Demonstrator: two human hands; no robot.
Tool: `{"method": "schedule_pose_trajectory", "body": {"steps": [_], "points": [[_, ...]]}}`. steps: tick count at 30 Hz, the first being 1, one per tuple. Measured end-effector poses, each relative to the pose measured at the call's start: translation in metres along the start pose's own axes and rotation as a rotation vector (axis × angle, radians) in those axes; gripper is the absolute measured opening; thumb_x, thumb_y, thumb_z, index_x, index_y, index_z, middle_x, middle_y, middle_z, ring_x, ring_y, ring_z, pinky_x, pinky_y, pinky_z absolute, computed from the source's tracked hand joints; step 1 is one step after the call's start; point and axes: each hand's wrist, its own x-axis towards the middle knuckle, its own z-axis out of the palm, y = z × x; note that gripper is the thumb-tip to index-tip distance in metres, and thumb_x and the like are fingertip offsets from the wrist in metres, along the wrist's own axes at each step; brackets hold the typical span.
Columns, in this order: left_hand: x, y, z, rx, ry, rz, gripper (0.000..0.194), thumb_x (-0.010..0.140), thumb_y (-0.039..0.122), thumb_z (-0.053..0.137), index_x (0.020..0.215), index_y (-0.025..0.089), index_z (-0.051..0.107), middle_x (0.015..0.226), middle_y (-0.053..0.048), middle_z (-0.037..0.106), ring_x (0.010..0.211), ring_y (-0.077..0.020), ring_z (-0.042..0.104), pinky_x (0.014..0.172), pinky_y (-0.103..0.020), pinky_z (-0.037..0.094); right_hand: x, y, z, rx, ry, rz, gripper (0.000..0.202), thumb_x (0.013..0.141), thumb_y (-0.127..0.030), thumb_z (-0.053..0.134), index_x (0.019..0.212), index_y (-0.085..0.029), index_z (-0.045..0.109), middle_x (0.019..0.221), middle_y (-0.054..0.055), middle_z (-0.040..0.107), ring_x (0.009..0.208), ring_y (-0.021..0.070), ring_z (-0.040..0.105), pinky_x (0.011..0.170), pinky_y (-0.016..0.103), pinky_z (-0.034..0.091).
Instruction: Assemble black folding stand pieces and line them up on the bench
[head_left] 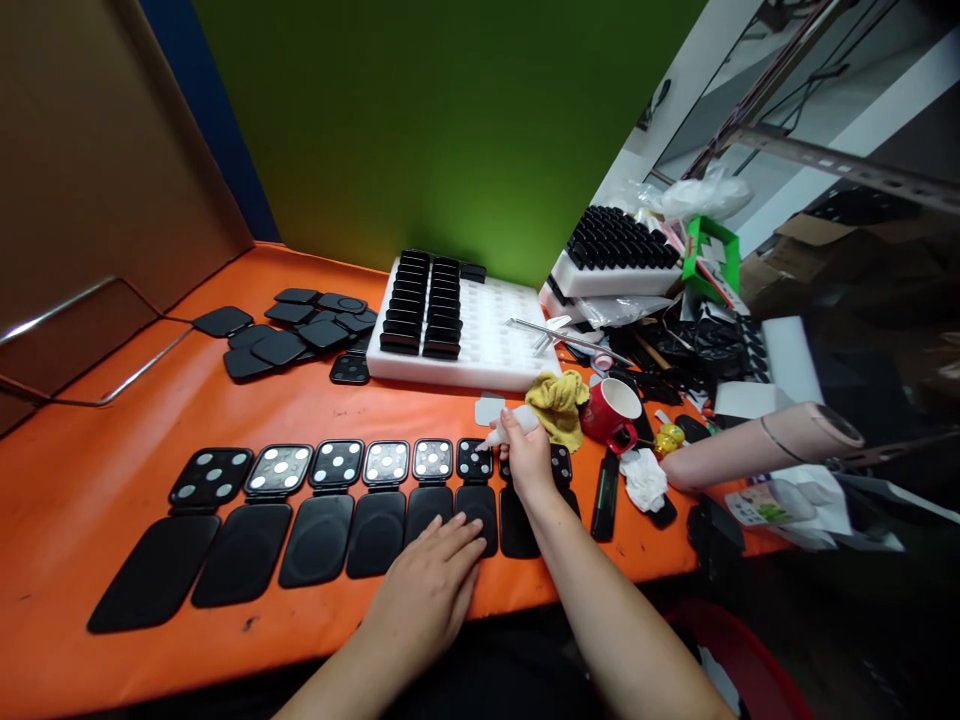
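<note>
Gripping white squeeze btl (521, 419): R hand (529, 456) closed round it, nozzle tilted down-L, tip at or just above a dotted plate (474, 468); contact can't be told. L hand (429, 568) open, flat, fingers on black flap (486, 538) of same pc. Landmark = foam tray (465, 374). Row of hinged pcs lies on orange bench (300, 635), near side of tray; btl just off tray's front R corner. Yellow cloth (566, 405) at that corner, red mug (600, 412) a bit further R of tray; metal rod (574, 338) across tray's R edge, one end overhanging.

Risks (my judgement): (1) hard squeeze → too much liq. (contents not visible, assumed), could flood plate, run to hinge. (2) L hand pushing sideways → pc shifts under tip, drop lands off-dot. (3) R forearm low over pcs nr R end of row → might nudge or smear them. (4) btl swung R of tray → may snag cloth, tip mug.
</note>
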Motion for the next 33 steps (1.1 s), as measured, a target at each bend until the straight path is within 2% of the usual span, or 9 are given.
{"method": "schedule_pose_trajectory", "body": {"steps": [5,9,13,17,24,27,33], "points": [[0.001,0.003,0.0,-0.042,0.066,-0.01,0.032,0.084,0.016,0.042,0.111,0.022,0.058,0.12,-0.003,0.058,0.114,-0.0207,0.051,0.097,-0.044,0.04,-0.016,-0.002,0.025,0.038,-0.092,0.043,0.039,0.073,-0.054,0.054,0.079,-0.015,0.057,0.068,0.004,0.066,0.039,0.0099,0.049,0.035,0.021,0.036],[0.002,0.004,-0.002,-0.074,0.09,-0.019,0.03,0.083,0.017,0.043,0.109,0.022,0.059,0.118,-0.003,0.06,0.112,-0.0209,0.052,0.097,-0.044,0.041,-0.025,0.0,0.044,0.024,-0.11,0.043,0.038,0.071,-0.053,0.057,0.081,-0.016,0.057,0.069,0.004,0.067,0.041,0.0106,0.051,0.036,0.021,0.037],[0.001,0.003,-0.001,-0.085,0.091,-0.025,0.031,0.083,0.018,0.043,0.11,0.022,0.058,0.119,-0.002,0.059,0.113,-0.0209,0.051,0.097,-0.045,0.04,-0.022,0.001,0.043,-0.005,-0.108,0.028,0.037,0.068,-0.052,0.06,0.077,-0.016,0.058,0.067,0.004,0.066,0.046,0.0115,0.054,0.04,0.021,0.04],[0.001,0.002,0.0,-0.098,0.082,-0.027,0.031,0.084,0.018,0.042,0.11,0.022,0.058,0.12,-0.002,0.059,0.113,-0.0207,0.051,0.098,-0.045,0.04,-0.016,-0.001,0.04,-0.018,-0.095,0.031,0.038,0.07,-0.053,0.057,0.078,-0.016,0.056,0.069,0.005,0.067,0.042,0.011,0.052,0.037,0.021,0.037],[0.0,0.003,-0.001,-0.108,0.052,-0.037,0.031,0.084,0.019,0.041,0.11,0.022,0.059,0.12,-0.002,0.059,0.114,-0.0212,0.05,0.098,-0.046,0.039,-0.011,-0.002,0.058,-0.014,-0.105,0.018,0.035,0.072,-0.052,0.056,0.077,-0.017,0.055,0.066,0.003,0.067,0.046,0.0134,0.058,0.038,0.021,0.038],[0.0,0.004,-0.003,-0.12,0.039,-0.054,0.031,0.084,0.019,0.041,0.11,0.022,0.059,0.121,-0.002,0.058,0.114,-0.0212,0.05,0.099,-0.046,0.039,-0.008,-0.002,0.059,-0.015,-0.112,0.017,0.035,0.072,-0.052,0.056,0.074,-0.017,0.054,0.061,0.002,0.065,0.044,0.0135,0.057,0.037,0.021,0.037],[-0.002,-0.002,-0.024,-0.121,0.033,-0.061,0.034,0.083,0.022,0.043,0.115,0.022,0.055,0.124,-0.003,0.056,0.114,-0.0203,0.051,0.098,-0.044,0.04,-0.015,-0.008,0.061,0.018,-0.138,0.043,0.039,0.076,-0.054,0.049,0.075,-0.015,0.054,0.071,0.006,0.066,0.041,0.0099,0.052,0.035,0.02,0.037]]}}
